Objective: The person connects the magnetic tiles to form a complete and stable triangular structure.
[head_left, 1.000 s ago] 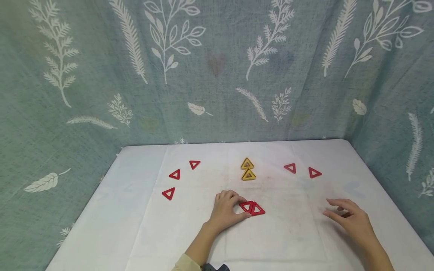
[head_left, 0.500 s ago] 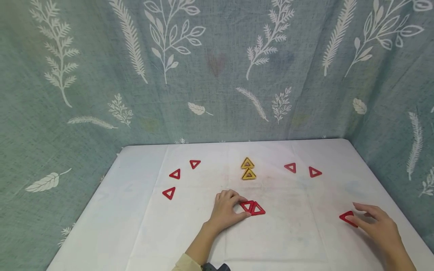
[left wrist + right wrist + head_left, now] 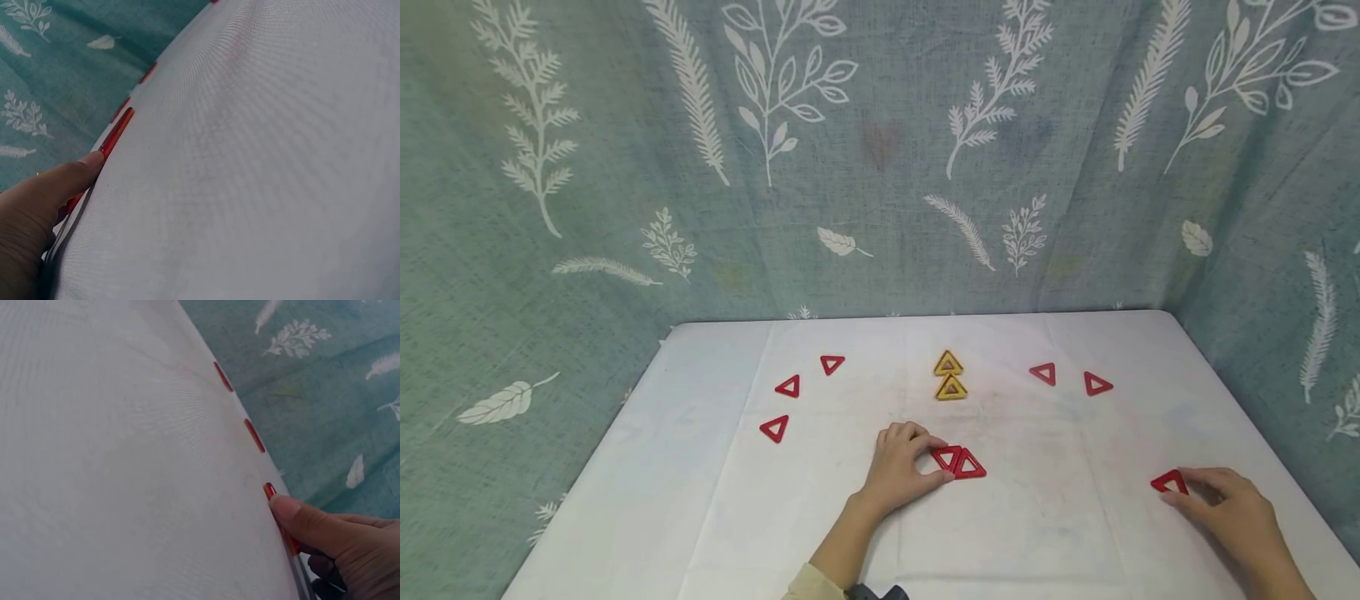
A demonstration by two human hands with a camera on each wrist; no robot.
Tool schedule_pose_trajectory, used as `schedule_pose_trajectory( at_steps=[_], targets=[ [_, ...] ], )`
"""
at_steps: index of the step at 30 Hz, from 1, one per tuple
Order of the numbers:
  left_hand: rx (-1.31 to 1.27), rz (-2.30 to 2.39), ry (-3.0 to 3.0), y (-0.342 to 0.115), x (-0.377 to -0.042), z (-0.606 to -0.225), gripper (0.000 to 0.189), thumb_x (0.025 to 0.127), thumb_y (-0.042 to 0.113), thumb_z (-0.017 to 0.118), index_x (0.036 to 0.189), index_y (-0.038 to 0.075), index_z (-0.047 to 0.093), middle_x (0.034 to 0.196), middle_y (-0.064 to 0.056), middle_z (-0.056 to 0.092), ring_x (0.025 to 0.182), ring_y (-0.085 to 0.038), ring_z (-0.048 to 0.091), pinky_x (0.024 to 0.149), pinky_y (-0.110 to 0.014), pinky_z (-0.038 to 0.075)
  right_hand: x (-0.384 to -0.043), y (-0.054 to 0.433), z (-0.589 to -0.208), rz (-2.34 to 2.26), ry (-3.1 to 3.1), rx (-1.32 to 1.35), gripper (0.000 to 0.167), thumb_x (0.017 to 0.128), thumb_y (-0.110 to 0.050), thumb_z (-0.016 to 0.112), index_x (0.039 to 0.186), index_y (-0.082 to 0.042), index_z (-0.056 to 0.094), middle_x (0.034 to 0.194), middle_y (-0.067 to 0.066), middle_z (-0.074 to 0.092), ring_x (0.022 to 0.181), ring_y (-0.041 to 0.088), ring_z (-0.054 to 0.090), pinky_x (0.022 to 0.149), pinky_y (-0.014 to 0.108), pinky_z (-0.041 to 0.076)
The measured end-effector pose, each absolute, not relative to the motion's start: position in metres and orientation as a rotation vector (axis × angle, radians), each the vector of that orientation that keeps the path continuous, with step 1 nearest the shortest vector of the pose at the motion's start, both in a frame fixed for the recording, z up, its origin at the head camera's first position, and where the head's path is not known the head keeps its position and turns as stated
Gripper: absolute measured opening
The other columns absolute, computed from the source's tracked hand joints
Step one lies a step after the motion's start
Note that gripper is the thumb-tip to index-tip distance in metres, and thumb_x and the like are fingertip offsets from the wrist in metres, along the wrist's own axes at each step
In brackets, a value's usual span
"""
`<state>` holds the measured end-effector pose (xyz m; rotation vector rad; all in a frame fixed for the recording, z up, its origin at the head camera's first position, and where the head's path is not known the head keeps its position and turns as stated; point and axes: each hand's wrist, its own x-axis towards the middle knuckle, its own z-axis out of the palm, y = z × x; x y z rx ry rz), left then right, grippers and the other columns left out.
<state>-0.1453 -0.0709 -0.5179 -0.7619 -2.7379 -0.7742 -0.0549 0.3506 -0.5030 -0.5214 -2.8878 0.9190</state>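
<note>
In the head view, two hollow red triangle tiles lie edge to edge near the middle of the table. My left hand [image 3: 897,467] grips the left tile [image 3: 946,448] between thumb and fingers; the right tile [image 3: 975,464] adjoins it. Far to the right, my right hand [image 3: 1236,508] pinches another red triangle tile [image 3: 1163,478] by its right side, thumb in front and index finger behind. The left wrist view has the red tile [image 3: 119,132] nearly edge-on at the thumb tip. A thumb likewise presses the red tile [image 3: 290,540] in the right wrist view.
Two yellow triangle tiles [image 3: 951,397] sit one behind the other at the back middle. Several red triangles [image 3: 773,422] are spread at the left, and two more, one a red triangle [image 3: 1098,379], at the back right. A patterned curtain [image 3: 880,275] surrounds the white-covered table [image 3: 1037,542].
My right hand has moved right to the red triangle tile and taken hold of it; the tile has turned slightly between its fingers. My left hand and the tiles beside it stay put.
</note>
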Motion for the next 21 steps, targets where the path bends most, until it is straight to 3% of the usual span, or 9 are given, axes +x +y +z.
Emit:
schedule_pose_trajectory(
  at_steps=[4, 11, 21],
  targets=[
    [-0.766, -0.784, -2.745, -0.071, -0.146, -0.519, 0.035, 0.075, 0.047, 0.074, 0.104, 0.028, 0.07, 0.097, 0.009, 0.053, 0.097, -0.011, 0.044, 0.088, -0.035, 0.033, -0.055, 0.348, -0.506, 0.915, -2.856, -0.473, 0.065, 0.076, -0.041, 0.076, 0.115, 0.009, 0.061, 0.11, 0.029, 0.057, 0.102, 0.044, 0.05, 0.08, 0.057, 0.043],
    [-0.766, -0.804, -2.752, -0.072, -0.147, -0.52, 0.036, 0.075, 0.048, 0.074, 0.105, 0.028, 0.07, 0.097, 0.009, 0.053, 0.097, -0.011, 0.044, 0.089, -0.036, 0.033, -0.06, 0.344, -0.505, 1.009, -2.878, -0.518, 0.071, 0.078, -0.047, 0.073, 0.12, 0.007, 0.058, 0.12, 0.032, 0.053, 0.11, 0.047, 0.048, 0.087, 0.058, 0.042],
    [-0.788, -0.793, -2.749, -0.073, -0.148, -0.521, 0.036, 0.075, 0.049, 0.073, 0.106, 0.03, 0.07, 0.097, 0.01, 0.051, 0.094, -0.009, 0.043, 0.087, -0.034, 0.032, -0.066, 0.334, -0.504, 1.142, -2.851, -0.553, 0.06, 0.076, -0.037, 0.078, 0.115, 0.006, 0.063, 0.118, 0.029, 0.056, 0.106, 0.043, 0.053, 0.085, 0.055, 0.044]
  ],
)
